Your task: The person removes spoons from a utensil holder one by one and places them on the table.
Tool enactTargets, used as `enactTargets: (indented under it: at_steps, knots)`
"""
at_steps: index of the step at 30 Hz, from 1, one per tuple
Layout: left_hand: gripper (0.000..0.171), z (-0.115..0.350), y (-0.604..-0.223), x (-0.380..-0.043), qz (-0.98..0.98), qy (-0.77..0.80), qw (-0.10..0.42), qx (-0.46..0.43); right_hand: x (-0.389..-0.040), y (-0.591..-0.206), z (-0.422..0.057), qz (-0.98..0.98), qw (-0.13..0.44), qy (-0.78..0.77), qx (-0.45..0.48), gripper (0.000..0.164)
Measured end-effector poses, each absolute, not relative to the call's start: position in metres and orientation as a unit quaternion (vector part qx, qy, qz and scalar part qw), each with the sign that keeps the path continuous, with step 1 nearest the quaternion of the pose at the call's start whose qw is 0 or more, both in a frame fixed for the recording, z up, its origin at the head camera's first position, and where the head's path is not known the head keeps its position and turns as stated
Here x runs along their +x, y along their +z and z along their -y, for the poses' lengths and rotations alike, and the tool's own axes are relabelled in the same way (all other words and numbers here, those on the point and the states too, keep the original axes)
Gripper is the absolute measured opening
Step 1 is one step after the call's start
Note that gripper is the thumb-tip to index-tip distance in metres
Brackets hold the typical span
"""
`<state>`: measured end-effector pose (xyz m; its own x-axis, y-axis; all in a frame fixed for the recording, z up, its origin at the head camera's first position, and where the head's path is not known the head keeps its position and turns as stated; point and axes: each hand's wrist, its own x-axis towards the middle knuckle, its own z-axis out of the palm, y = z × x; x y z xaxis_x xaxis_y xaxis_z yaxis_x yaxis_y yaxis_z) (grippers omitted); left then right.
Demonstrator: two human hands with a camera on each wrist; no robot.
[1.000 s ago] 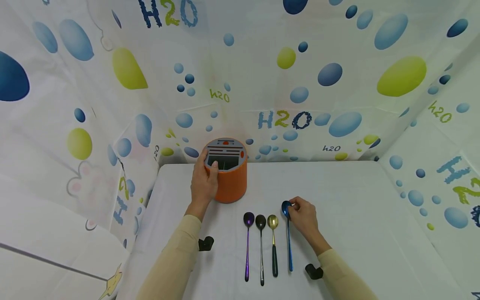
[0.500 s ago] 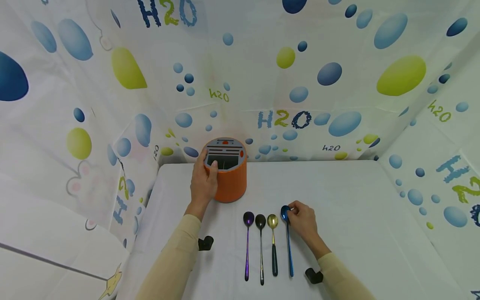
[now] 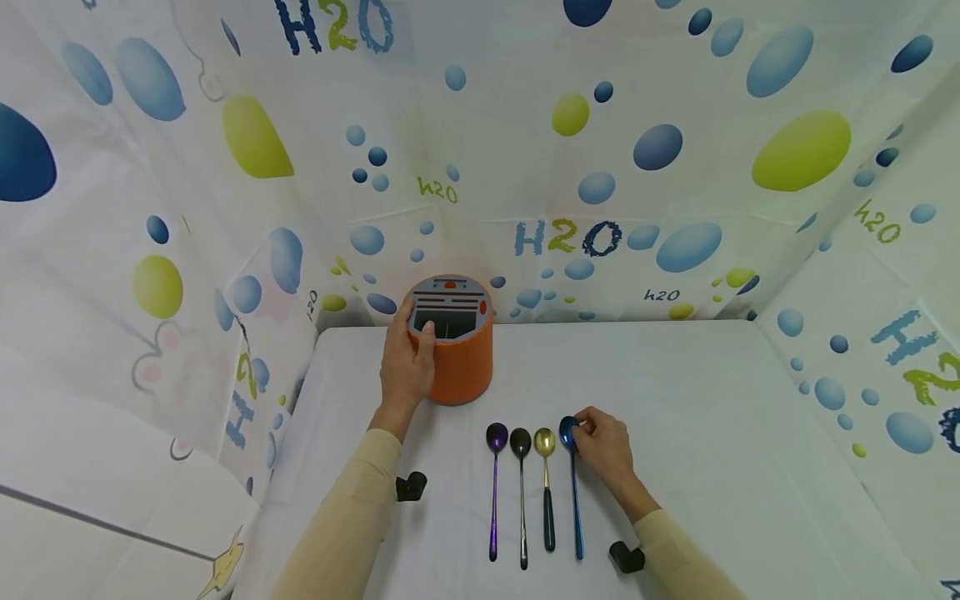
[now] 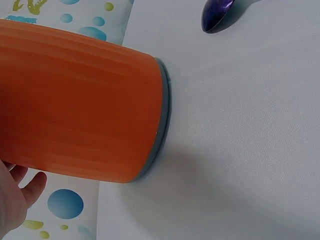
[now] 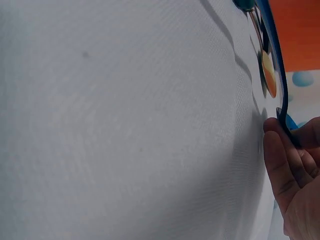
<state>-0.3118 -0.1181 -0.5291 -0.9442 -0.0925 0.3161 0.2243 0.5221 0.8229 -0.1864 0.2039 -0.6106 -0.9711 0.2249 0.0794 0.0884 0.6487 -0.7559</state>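
Observation:
An orange cylindrical holder [image 3: 461, 375] with a grey slotted top stands upright at the back of the table. My left hand [image 3: 406, 367] grips its left side near the rim, thumb at the front. In the left wrist view, the holder's orange wall [image 4: 80, 100] fills much of the picture. My right hand [image 3: 606, 448] pinches a long-handled blue spoon [image 3: 576, 500] at its bowl end. The right wrist view shows that blue handle [image 5: 276, 47] slanting above the cloth. To its left lie a gold spoon with a dark handle [image 3: 549, 508], a blackish spoon [image 3: 522, 500] and a purple spoon [image 3: 495, 500].
White cloth [image 3: 697, 400] covers the table. A white sheet [image 3: 510, 108] printed with blue and green spots hangs behind and at both sides. Black pieces [image 3: 411, 487] stick out beside both wrists.
My right hand has drawn the blue spoon toward the table's front and slightly left, closer in line with the other spoons. The left hand and the holder stay in place.

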Motion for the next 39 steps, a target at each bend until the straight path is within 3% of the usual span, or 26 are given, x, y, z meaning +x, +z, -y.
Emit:
enactTargets:
  at_steps: [32, 39]
  knots:
    - [0.061, 0.1187, -0.5315, -0.3124, 0.849, -0.498, 0.170, -0.047, -0.1792, -0.6137, -0.2000, 0.931, 0.120, 0.341, -0.046, 0.010]
    - [0.060, 0.1185, -0.5308, -0.3121, 0.848, -0.499, 0.169, -0.046, -0.1790, -0.6175, -0.2008, 0.945, 0.105, 0.306, -0.041, 0.012]
